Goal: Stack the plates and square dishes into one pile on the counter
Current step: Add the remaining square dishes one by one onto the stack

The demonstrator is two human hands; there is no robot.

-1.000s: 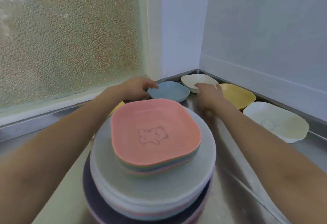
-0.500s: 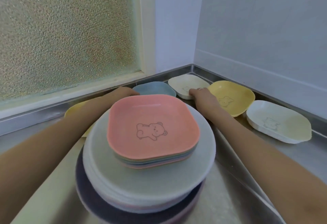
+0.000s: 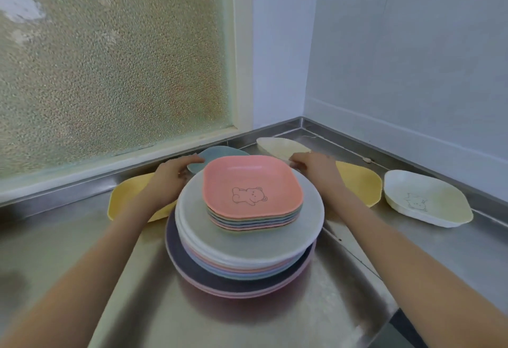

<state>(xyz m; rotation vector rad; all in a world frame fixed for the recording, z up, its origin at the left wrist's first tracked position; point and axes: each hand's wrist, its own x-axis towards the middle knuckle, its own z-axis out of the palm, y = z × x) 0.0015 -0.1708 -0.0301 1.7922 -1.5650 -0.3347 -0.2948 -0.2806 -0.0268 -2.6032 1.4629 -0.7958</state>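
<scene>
A pile stands mid-counter: a pink square dish (image 3: 253,182) with a bear drawing tops several square dishes. These sit on pale round plates (image 3: 247,240) over a dark purple plate (image 3: 176,243). Behind the pile lie a blue square dish (image 3: 220,154) and a cream square dish (image 3: 280,145). My left hand (image 3: 173,177) reaches past the pile's left side and its fingers curl over the blue dish's near rim. My right hand (image 3: 313,167) reaches past the right side and grips the cream dish's near edge. The pile hides part of both dishes.
A yellow dish (image 3: 126,199) lies left of the pile under my left forearm. Another yellow dish (image 3: 360,185) and a white bear dish (image 3: 426,199) lie on the right. The steel counter (image 3: 275,320) ends in a corner with a frosted window and white walls.
The view has pulled back and up from the pile. Both hands stay at the blue and cream dishes, now drawn nearer to the pile's back edge.
</scene>
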